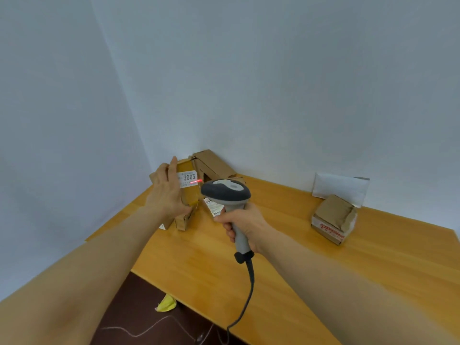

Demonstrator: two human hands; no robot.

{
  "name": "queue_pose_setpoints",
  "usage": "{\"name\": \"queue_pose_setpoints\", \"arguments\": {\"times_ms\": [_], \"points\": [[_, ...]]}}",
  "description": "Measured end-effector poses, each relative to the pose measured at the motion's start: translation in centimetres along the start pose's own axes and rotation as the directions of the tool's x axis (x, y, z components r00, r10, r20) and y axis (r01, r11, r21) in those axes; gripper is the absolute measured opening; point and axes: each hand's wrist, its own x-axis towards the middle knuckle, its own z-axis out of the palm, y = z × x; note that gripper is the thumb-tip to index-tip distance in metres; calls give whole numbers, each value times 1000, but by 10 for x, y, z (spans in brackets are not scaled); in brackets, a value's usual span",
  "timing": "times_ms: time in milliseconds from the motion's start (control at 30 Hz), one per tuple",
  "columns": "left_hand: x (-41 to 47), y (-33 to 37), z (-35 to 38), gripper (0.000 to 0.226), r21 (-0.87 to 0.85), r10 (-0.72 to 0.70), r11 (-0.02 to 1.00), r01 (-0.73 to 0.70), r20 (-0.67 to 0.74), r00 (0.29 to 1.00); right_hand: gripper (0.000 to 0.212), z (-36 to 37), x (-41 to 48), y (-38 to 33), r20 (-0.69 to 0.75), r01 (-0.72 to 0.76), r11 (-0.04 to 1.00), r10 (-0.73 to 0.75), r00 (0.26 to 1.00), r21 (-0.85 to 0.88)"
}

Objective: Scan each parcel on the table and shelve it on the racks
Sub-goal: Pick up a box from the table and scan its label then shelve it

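Head view, near to far: two bare forearms reach out over dark floor, where a yellow scrap and a thin white wire lie just off the desk edge. Wooden desk runs away into the room corner. Grey scanner cable drops over the near edge of the desk. Right hand is wrapped round the handle of the barcode scanner, whose head is raised off the desk and aimed left. Left hand grips a yellow-brown parcel upright above the desk's far left end, fingers laid up its left side, thumb low at the front. White label on the parcel's face reads 3003; a short red scan line falls on the label's right edge. Under the hand stand small cardboard boxes; a labelled packet lies partly hidden behind the scanner. Behind the parcel, an open brown carton sits in the corner. Well apart to the right, a taped brown box rests on the desk, with a white mailer leaning on the wall just behind it.
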Motion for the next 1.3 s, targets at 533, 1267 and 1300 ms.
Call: {"name": "queue_pose_setpoints", "arguments": {"times_ms": [533,1267,1300], "points": [[-4,-6,-4,135,17,-67,998,67,-25,997,19,10,-8,-6,37,54,999,-54,998,2],[-2,-12,-1,136,42,-102,994,105,-63,993,21,10,-9,-11,69,62,998,-63,996,26],[-2,-12,-1,136,44,-104,993,107,-63,993,21,10,-9,-12,71,60,998,-62,996,27]]}}
